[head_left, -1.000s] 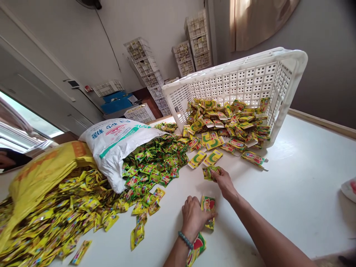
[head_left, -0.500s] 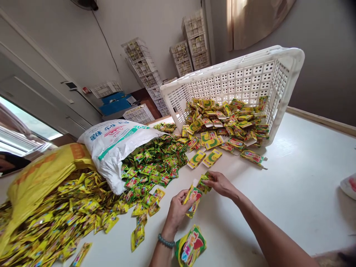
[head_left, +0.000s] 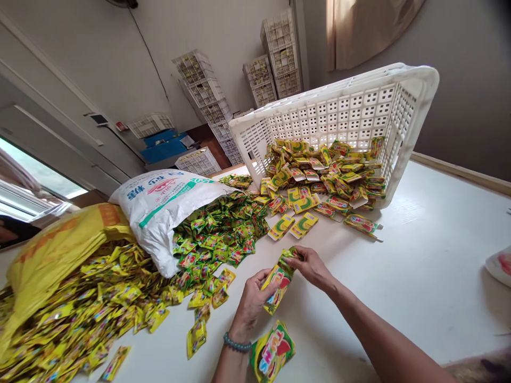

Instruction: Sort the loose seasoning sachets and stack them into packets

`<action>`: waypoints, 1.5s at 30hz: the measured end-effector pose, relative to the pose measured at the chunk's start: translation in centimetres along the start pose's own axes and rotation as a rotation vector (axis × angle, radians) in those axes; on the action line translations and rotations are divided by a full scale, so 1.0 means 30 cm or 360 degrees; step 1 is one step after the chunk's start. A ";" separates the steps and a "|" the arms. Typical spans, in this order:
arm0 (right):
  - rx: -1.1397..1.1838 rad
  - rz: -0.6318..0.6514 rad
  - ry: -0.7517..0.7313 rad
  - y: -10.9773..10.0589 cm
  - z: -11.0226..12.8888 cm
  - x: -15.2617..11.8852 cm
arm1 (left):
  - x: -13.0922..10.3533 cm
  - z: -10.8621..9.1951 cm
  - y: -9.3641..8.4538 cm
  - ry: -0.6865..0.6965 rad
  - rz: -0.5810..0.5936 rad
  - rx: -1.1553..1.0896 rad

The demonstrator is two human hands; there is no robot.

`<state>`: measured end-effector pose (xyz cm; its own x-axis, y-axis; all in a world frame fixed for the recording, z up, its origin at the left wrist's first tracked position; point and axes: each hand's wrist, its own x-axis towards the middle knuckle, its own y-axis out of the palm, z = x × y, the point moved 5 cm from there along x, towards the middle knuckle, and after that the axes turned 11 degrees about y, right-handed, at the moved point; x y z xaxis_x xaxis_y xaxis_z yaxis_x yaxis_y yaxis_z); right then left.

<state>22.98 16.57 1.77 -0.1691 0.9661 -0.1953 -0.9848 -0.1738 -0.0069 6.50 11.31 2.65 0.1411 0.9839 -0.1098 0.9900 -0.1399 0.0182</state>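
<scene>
Item: yellow-and-green foil sachet with red fruit print (head_left: 278,280), held in the air above the white table top (head_left: 419,276), long axis slanting from lower left up to upper right

Grips: left hand (head_left: 252,302), with a bead bracelet (head_left: 237,343) at the wrist, pinches the sachet's lower half between thumb and fingers; right hand (head_left: 309,264) pinches its upper end, where a small crumpled green packet (head_left: 289,255) is bunched against it. Both hands are on the item; the left carries most of it, the right sits just beyond it toward the crate

Near: a larger yellow pouch with red lettering (head_left: 273,352) lies flat on the table just below the left wrist

Further out: white perforated plastic crate (head_left: 343,114) tipped on its side, flat yellow-green packets (head_left: 323,175) spilling from its mouth toward the hands; white woven sack with blue and green print (head_left: 167,205) lying open, green sachets (head_left: 219,234) pouring out; yellow sack (head_left: 59,244) with a heap of yellow sachets (head_left: 88,308) along the left

Open room: bare table to the right of the hands, running to the far edge; left side crowded. Stacked white crates (head_left: 279,53) stand against the back wall
</scene>
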 end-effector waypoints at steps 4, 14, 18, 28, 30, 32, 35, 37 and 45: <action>-0.0231 -0.0117 -0.0061 0.004 -0.013 0.006 | -0.012 0.033 -0.012 -0.0012 -0.0155 -0.0174; -0.0253 -0.0048 -0.0193 0.049 0.010 -0.029 | -0.013 0.015 -0.012 -0.0028 -0.0203 -0.0134; -0.0428 -0.0120 -0.0377 0.026 0.037 -0.029 | -0.026 0.016 -0.019 -0.0056 -0.0223 -0.0190; -0.0646 -0.0068 -0.0528 0.021 0.058 -0.039 | -0.038 0.022 -0.029 -0.0037 -0.0176 -0.0154; -0.0640 -0.0024 -0.0532 0.042 0.059 -0.048 | -0.040 0.020 -0.021 -0.0021 -0.0151 -0.0139; -0.0555 0.0002 -0.0480 0.059 0.050 -0.050 | -0.042 0.018 -0.010 -0.0022 -0.0145 -0.0158; -0.0374 -0.0003 -0.0318 0.067 0.028 -0.040 | -0.043 0.019 0.000 -0.0062 -0.0200 -0.0239; -0.0262 -0.0060 -0.0221 0.058 0.016 -0.032 | -0.042 0.020 -0.003 -0.0075 -0.0284 -0.0338; -0.0151 -0.0155 -0.0163 0.057 0.020 -0.043 | -0.056 0.024 -0.025 -0.0060 -0.0439 -0.0486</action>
<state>21.50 15.14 2.60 -0.0814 0.9928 -0.0880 -0.9892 -0.0912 -0.1146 5.51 9.68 2.11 -0.1238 0.9743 -0.1880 0.9453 0.1734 0.2762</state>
